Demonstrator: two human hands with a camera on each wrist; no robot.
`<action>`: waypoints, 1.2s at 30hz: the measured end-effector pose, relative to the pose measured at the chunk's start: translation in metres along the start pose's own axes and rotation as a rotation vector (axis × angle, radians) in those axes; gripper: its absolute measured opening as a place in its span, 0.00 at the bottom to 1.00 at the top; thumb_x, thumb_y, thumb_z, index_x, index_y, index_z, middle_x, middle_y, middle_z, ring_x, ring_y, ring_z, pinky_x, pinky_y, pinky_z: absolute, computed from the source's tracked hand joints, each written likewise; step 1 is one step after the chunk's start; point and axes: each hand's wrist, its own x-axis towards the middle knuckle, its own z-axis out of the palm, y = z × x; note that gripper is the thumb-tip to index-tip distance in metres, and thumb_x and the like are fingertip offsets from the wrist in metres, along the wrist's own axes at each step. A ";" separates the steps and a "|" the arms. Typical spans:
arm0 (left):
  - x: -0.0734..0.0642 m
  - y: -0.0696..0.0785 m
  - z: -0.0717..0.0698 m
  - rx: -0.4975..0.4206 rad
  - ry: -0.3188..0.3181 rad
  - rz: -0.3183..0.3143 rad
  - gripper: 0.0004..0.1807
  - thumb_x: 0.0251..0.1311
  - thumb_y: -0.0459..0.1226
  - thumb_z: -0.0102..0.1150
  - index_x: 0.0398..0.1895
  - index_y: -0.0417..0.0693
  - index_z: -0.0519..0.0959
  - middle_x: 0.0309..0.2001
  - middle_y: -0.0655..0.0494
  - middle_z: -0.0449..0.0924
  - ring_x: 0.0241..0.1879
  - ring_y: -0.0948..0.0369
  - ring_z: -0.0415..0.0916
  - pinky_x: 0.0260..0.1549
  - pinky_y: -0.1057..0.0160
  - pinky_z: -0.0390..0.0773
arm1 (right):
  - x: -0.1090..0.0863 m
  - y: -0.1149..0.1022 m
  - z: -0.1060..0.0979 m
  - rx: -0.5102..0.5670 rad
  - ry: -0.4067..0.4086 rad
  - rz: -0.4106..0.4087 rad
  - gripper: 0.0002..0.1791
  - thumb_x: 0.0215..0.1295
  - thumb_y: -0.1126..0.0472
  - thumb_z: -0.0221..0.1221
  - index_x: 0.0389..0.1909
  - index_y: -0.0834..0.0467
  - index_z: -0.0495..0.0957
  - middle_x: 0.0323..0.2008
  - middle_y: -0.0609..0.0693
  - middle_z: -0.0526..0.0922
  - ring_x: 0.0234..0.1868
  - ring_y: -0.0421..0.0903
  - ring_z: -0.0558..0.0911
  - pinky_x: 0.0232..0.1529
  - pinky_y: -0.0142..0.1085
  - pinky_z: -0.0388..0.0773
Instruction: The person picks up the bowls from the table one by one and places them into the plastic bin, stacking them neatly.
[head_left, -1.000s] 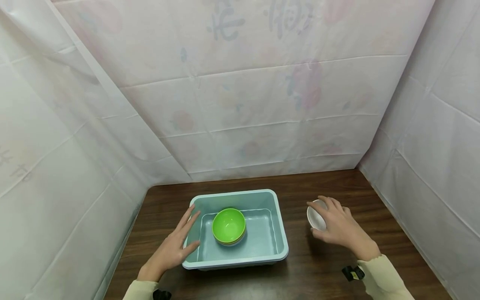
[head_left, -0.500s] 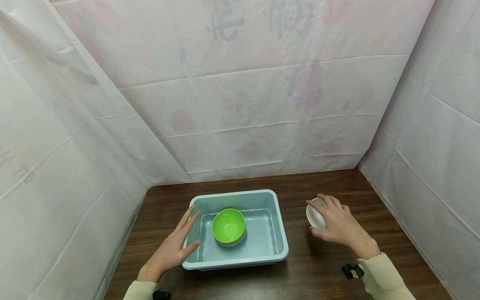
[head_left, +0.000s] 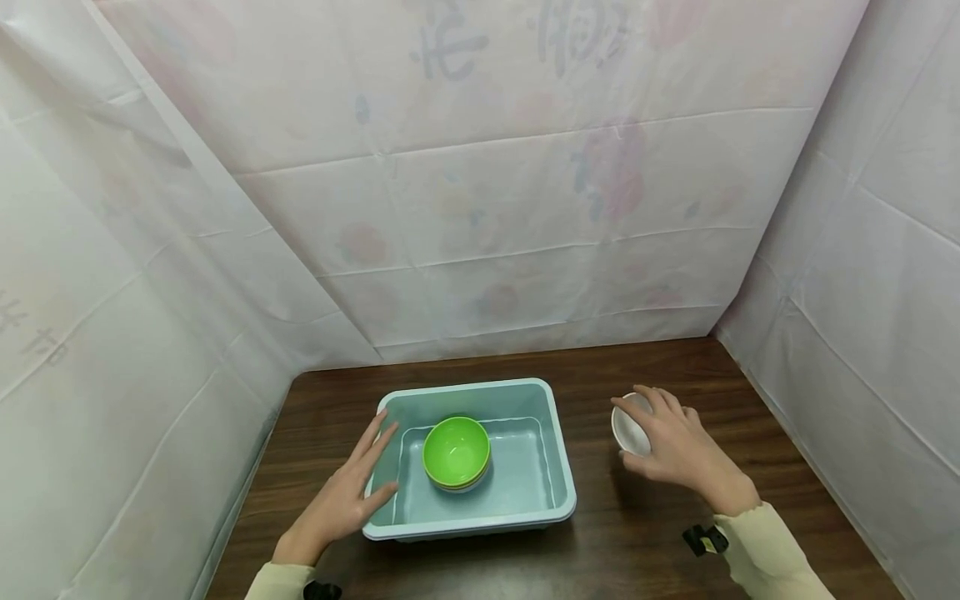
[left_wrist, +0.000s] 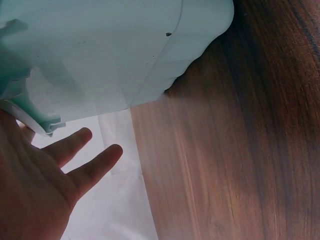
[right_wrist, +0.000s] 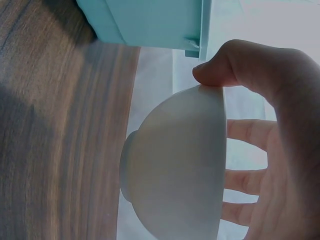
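Observation:
My right hand (head_left: 675,454) holds a white bowl (head_left: 631,430) by its rim, to the right of a pale blue plastic basin (head_left: 480,527). The right wrist view has the bowl (right_wrist: 177,162) side-on, thumb on the near rim and the other fingers reaching across its mouth. Whether its foot touches the table is unclear. Inside the basin, left of its middle, sits a green bowl (head_left: 457,451) stacked on other bowls whose edges show beneath. My left hand (head_left: 341,500) is at the basin's left rim with fingers spread and straight; contact with the rim is hard to tell.
A dark wood-grain table (head_left: 600,542) bears the basin. White sheeting (head_left: 525,250) hangs behind the table's back edge. More sheeting stands along the left and right sides.
Almost nothing has moved. The right hand and its white bowl have shifted very slightly up in the head view; the left hand and the basin hold nearly the same place.

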 end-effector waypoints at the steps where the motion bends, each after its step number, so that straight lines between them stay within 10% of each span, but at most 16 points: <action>1: 0.000 0.000 0.000 0.002 0.001 0.000 0.45 0.70 0.46 0.61 0.85 0.58 0.49 0.85 0.47 0.39 0.76 0.37 0.56 0.54 0.32 0.75 | 0.000 0.000 0.000 0.001 0.001 0.000 0.40 0.53 0.44 0.70 0.70 0.48 0.74 0.68 0.65 0.70 0.65 0.70 0.71 0.45 0.68 0.73; 36: 0.000 -0.002 0.001 0.000 -0.015 -0.030 0.44 0.71 0.48 0.60 0.84 0.55 0.50 0.85 0.50 0.38 0.77 0.38 0.56 0.52 0.35 0.77 | 0.003 -0.004 -0.008 -0.010 0.012 -0.037 0.40 0.54 0.43 0.70 0.70 0.48 0.74 0.68 0.64 0.70 0.65 0.68 0.72 0.45 0.68 0.74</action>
